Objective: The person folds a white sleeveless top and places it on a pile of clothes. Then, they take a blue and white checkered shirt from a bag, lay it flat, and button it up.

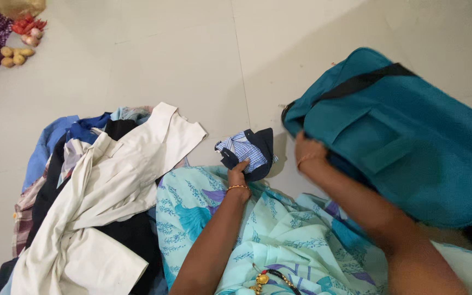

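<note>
The left hand (pixel 238 173), at centre frame, grasps a small folded garment (pixel 247 152), blue-and-white striped with dark navy parts, holding it just above the pale floor (pixel 192 54). The right hand (pixel 308 154) rests against the lower edge of a teal bag (pixel 411 147) with a black strap, at the right of the frame; whether its fingers clench the fabric cannot be told, as motion blurs them.

Judgement: the garment will handle best if kept folded and supported from beneath, with the bag's mouth held wide and steady.

The bag's opening faces left; its contents are hidden.

A heap of clothes (pixel 99 202), with a cream garment on top and dark and blue ones beneath, lies at lower left. Potatoes (pixel 15 55) and other vegetables sit at upper left.
</note>
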